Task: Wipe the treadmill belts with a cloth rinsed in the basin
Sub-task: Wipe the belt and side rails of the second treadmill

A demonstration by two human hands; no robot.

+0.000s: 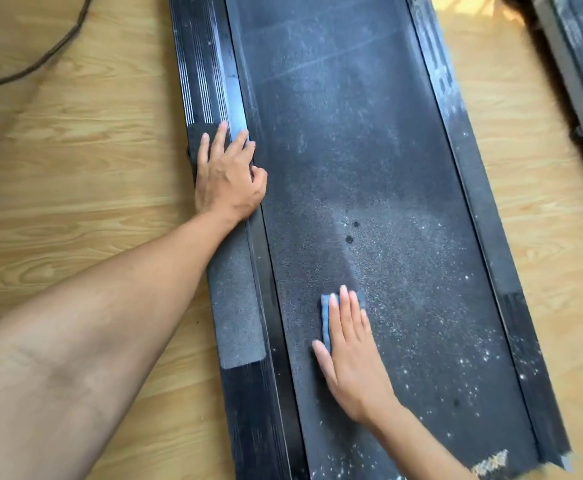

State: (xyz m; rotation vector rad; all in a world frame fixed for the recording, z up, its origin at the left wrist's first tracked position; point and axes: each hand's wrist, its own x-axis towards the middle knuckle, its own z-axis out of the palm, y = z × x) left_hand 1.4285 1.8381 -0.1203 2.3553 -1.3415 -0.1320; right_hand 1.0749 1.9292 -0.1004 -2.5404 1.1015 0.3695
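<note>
Cloth (326, 317): is lying folded on the belt (369, 150), under the right hand (352, 358)
Right fingers (344, 303): are pressing it flat, straight and close together
Left hand (226, 174): is resting on the side rail (207, 81), fingers spread
Handling: soft, light, probably damp; flat pressure from above is suiting it

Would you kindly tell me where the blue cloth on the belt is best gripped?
Pinch the blue cloth at its exposed left edge, coming from the left: it lies flat on the belt, and the right hand covers the rest.
</note>
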